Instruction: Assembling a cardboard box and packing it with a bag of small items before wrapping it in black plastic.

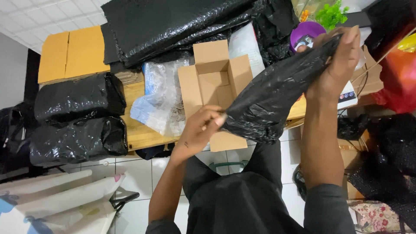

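Above the table's near edge (143, 138), over the open cardboard box (215, 82): black plastic bag (271, 102), soft, light, slippery-looking. Left hand (200, 128) pinches its lower end; right hand (340, 60) clenches the top. Grip the ends.

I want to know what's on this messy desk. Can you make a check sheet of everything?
Surface: wooden table, mostly covered.
Job's things: black bag held stretched between both hands; open box, looks empty, behind it.
Clutter: bubble wrap, two black parcels, flat cardboard, black sheets, purple bowl, green plant, red bag.
Hands: left hand grips the bag's lower end; right hand pinches its top.
Cables: thin cable at the right edge.
Surroundings: white tile floor, white bags, floral cloth.
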